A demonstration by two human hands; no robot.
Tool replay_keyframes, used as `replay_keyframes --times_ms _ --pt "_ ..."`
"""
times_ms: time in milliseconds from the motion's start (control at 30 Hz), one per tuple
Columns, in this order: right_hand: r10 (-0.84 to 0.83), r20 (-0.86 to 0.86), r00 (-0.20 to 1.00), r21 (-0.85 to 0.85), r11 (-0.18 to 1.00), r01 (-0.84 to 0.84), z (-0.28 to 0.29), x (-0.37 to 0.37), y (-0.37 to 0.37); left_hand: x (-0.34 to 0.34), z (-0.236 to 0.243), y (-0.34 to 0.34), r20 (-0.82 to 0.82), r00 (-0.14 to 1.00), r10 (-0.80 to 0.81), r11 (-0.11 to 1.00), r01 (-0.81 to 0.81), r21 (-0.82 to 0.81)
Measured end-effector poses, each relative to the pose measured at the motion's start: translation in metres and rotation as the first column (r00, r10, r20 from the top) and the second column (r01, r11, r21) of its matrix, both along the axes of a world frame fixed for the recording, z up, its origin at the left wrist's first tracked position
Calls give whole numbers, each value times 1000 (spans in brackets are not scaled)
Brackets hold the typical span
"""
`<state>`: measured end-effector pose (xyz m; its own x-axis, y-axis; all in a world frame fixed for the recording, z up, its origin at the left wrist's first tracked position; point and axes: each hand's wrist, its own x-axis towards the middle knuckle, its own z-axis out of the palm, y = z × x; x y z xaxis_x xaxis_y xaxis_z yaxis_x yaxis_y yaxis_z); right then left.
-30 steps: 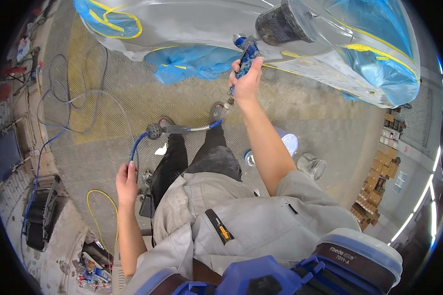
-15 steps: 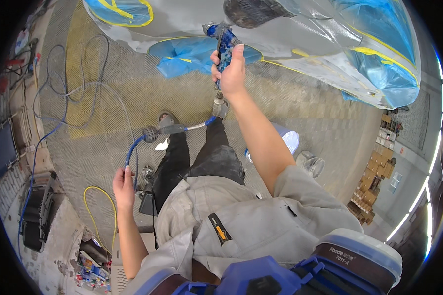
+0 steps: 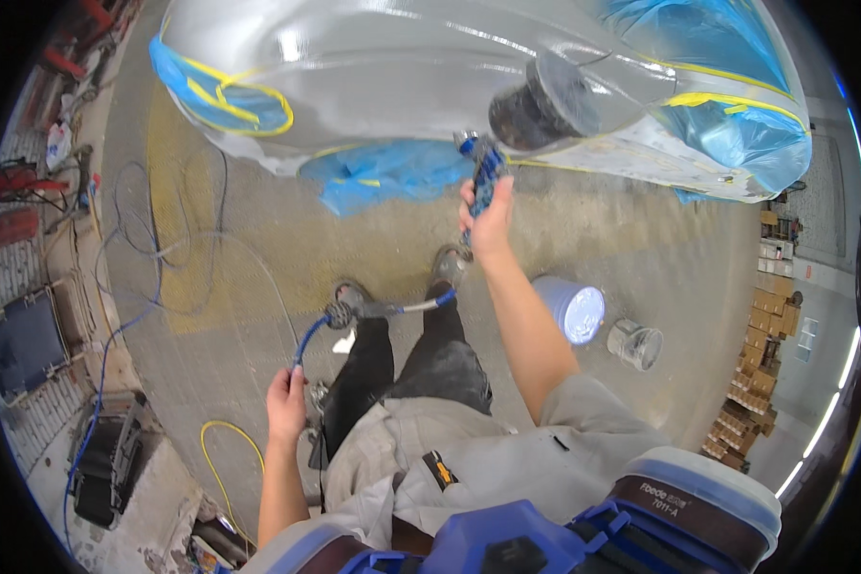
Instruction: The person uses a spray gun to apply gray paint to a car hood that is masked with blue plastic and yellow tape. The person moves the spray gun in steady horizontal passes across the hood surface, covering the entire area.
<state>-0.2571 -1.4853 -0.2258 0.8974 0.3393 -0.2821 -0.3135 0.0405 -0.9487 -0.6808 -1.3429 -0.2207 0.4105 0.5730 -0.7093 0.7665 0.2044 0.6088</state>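
Observation:
My right hand point(image 3: 488, 210) grips a blue spray gun point(image 3: 478, 165) with a dark cup point(image 3: 536, 105) on top. The gun's nozzle points at a glossy grey vehicle body panel point(image 3: 373, 86) in front of me, edged with blue plastic masking point(image 3: 727, 139) and yellow tape point(image 3: 703, 98). Below the gun an air hose point(image 3: 421, 303) runs through a perforated round fitting point(image 3: 339, 316) down toward my left side. My left hand point(image 3: 287, 402) is closed on that blue hose, low beside my left leg.
A blue bucket point(image 3: 555, 301) and a clear container point(image 3: 633, 344) stand by my right leg. Loose hoses point(image 3: 158, 258) lie on the concrete floor point(image 3: 210, 354) at left, beside a black case point(image 3: 105, 459). Stacked cardboard boxes point(image 3: 765, 335) line the right side.
The panel, floor and both hands appear lower in the view than before. The gun swung left, then back right, and its cup still sits before the panel. Both grips are unchanged.

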Motion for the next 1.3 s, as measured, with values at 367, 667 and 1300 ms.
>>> replay_keyframes --times_ms 367,667,1300 --pt "-350 122 929 -14 935 354 -11 16 -26 32 11 7 100 995 4 999 1 -43" --pt "-187 -31 982 52 981 188 -12 -11 9 0 -15 29 81 991 106 994 -107 -4" --pt "97 -26 995 176 980 -91 -50 6 -29 21 -19 -28 -12 998 -57 998 57 21"
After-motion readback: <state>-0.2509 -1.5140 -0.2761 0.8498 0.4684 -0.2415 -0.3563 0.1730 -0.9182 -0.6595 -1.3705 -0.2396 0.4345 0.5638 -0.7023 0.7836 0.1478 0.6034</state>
